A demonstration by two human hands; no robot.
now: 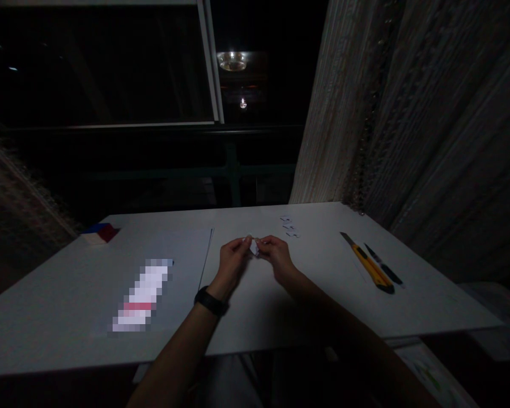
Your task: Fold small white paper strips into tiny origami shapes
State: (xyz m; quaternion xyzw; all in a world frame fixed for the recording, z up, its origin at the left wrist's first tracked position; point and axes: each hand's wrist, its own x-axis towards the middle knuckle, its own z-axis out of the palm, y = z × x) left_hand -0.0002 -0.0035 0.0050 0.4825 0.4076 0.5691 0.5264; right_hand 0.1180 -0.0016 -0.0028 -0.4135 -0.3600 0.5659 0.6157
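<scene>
Both hands meet near the middle of the white table. My left hand (234,256), with a dark band on its wrist, pinches one side of a small white piece of paper (254,247). My right hand (276,253) grips the other side of it, fingers closed. The piece is small and dim, so its folds or markings cannot be made out. Beyond my right hand lie several small white paper pieces (289,226) with dark marks, set in a short row.
A yellow utility knife (368,263) and a dark pen-like tool (383,265) lie on the table (314,317) at right. At left are white paper sheets (185,283), a blurred-out bright phone-shaped object (142,297) and a red, blue and white block (98,233). Curtains (323,113) hang behind.
</scene>
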